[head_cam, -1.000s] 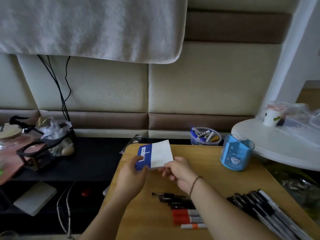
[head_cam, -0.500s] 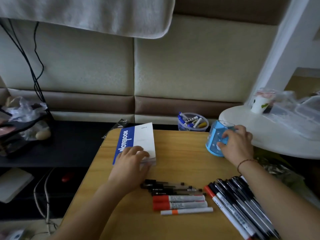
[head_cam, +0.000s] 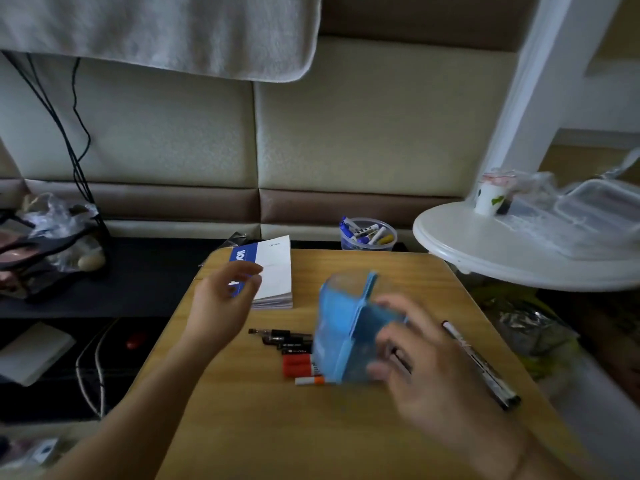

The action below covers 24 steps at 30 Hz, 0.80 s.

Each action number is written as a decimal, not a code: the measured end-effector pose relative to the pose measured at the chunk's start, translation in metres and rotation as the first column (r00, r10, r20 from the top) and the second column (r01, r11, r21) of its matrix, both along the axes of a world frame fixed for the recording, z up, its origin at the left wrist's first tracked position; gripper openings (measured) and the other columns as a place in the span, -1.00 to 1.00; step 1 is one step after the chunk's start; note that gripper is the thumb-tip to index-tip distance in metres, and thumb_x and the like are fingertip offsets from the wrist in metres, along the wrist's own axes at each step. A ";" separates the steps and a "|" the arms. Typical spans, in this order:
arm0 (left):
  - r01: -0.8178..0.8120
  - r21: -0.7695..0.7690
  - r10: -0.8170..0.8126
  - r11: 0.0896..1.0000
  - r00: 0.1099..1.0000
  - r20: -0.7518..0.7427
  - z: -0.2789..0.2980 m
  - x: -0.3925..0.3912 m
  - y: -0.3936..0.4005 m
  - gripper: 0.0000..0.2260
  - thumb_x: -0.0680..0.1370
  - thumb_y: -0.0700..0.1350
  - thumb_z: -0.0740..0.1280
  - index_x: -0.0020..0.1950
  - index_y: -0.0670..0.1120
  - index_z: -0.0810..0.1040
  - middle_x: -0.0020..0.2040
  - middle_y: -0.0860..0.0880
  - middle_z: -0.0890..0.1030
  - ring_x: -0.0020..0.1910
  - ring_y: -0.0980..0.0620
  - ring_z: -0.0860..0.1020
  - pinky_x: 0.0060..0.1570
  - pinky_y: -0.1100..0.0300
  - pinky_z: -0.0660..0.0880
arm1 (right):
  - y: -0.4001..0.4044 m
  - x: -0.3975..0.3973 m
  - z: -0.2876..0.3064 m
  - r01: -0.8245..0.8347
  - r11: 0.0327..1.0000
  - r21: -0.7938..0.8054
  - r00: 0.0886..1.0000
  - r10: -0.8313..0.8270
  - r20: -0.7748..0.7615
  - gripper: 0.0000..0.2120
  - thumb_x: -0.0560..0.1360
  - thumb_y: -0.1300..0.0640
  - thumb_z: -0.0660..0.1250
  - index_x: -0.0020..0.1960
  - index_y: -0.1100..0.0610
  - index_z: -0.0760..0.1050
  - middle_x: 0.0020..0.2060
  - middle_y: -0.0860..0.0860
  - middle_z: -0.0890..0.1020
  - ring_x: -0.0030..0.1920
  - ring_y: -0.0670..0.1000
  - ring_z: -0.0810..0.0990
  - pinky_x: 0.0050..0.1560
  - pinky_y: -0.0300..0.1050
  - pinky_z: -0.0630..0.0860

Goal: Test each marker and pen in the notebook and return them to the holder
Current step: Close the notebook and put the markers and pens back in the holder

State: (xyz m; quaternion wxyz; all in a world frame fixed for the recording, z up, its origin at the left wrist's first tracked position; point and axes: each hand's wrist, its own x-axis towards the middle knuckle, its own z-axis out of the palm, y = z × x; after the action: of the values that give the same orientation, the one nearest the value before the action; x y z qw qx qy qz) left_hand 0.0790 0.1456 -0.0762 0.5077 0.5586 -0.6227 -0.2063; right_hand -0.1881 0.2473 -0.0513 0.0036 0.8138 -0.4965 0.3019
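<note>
While the right hand [head_cam: 426, 362] grips the blue holder [head_cam: 349, 327] with curled fingers, tilted and blurred above the middle of the bench [head_cam: 242, 427], the left hand [head_cam: 221, 306] hovers with loosely bent fingers, holding nothing, just above the near corner of the notebook [head_cam: 273, 271]. That notebook lies closed toward the bench's far edge. Black pens [head_cam: 280, 336] and red markers [head_cam: 298, 365] lie side by side partly behind the holder; another black pen [head_cam: 485, 368] lies near the right edge.
</note>
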 end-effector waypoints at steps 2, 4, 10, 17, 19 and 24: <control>0.007 0.013 -0.007 1.000 1.000 0.002 0.001 0.001 0.008 -0.89 0.60 -0.10 0.32 0.11 0.05 0.57 -0.01 0.22 0.56 0.04 0.24 0.53 0.03 0.01 0.58 | 0.031 0.018 -0.014 -0.056 0.998 0.007 0.997 0.057 -0.060 -0.62 0.22 -0.02 0.60 -0.12 -0.09 0.44 0.38 -0.21 0.35 0.25 -0.19 0.44 0.17 -0.39 0.37; 0.020 0.030 -0.020 0.999 1.000 0.017 0.000 0.001 0.015 -0.89 0.59 -0.10 0.33 0.09 0.06 0.58 -0.01 0.18 0.58 0.04 0.17 0.55 -0.02 0.05 0.58 | 0.049 0.031 -0.027 -0.096 0.995 -0.003 0.991 0.096 -0.096 -0.56 0.11 -0.10 0.63 -0.15 -0.10 0.46 0.32 -0.20 0.40 0.25 -0.14 0.50 0.15 -0.26 0.50; 0.174 0.107 -0.187 0.979 0.974 0.129 -0.015 -0.001 0.033 -0.89 0.58 -0.03 0.31 0.08 0.13 0.57 0.01 0.18 0.62 0.02 0.18 0.59 -0.06 0.22 0.56 | 0.056 0.035 -0.043 -0.079 0.996 0.032 0.996 0.080 -0.026 -0.59 0.25 -0.25 0.43 0.03 -0.20 0.40 0.35 -0.29 0.31 0.31 -0.14 0.44 0.18 -0.14 0.53; 0.192 0.091 -0.209 0.977 0.946 0.248 -0.025 -0.013 0.035 -0.81 0.57 -0.15 0.35 0.14 0.08 0.56 0.03 0.21 0.58 0.00 0.27 0.56 -0.10 0.41 0.47 | 0.026 -0.044 -0.023 0.317 0.933 0.173 0.937 -0.336 0.095 -0.39 0.40 -0.40 0.17 0.36 -0.13 0.37 0.36 -0.21 0.35 0.38 -0.15 0.29 0.33 -0.16 0.34; 0.188 0.148 -0.233 0.971 0.886 0.402 -0.027 -0.010 0.028 -0.76 0.56 -0.17 0.37 0.17 0.11 0.52 0.07 0.22 0.54 0.04 0.23 0.52 -0.07 0.41 0.42 | 0.009 -0.071 -0.022 0.501 0.787 0.361 0.858 -0.506 -0.086 -0.22 0.35 -0.45 0.21 0.45 -0.08 0.27 0.43 -0.11 0.32 0.43 -0.02 0.26 0.37 -0.04 0.34; 0.229 0.254 -0.340 0.940 0.709 0.618 -0.028 -0.004 0.007 -0.74 0.60 -0.16 0.31 0.24 0.12 0.51 0.17 0.19 0.50 0.17 0.19 0.46 0.08 0.36 0.38 | -0.013 -0.083 -0.034 0.578 0.627 0.522 0.815 -0.470 -0.338 -0.01 0.25 -0.56 0.23 0.53 -0.12 0.09 0.50 -0.07 0.23 0.48 0.09 0.20 0.39 0.12 0.31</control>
State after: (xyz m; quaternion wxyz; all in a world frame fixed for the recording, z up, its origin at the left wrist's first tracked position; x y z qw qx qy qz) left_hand 0.0752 0.1523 -0.1041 0.1743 0.5305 -0.8204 -0.1231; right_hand -0.2708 0.2344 -0.0852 -0.1258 0.6127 -0.7791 0.0428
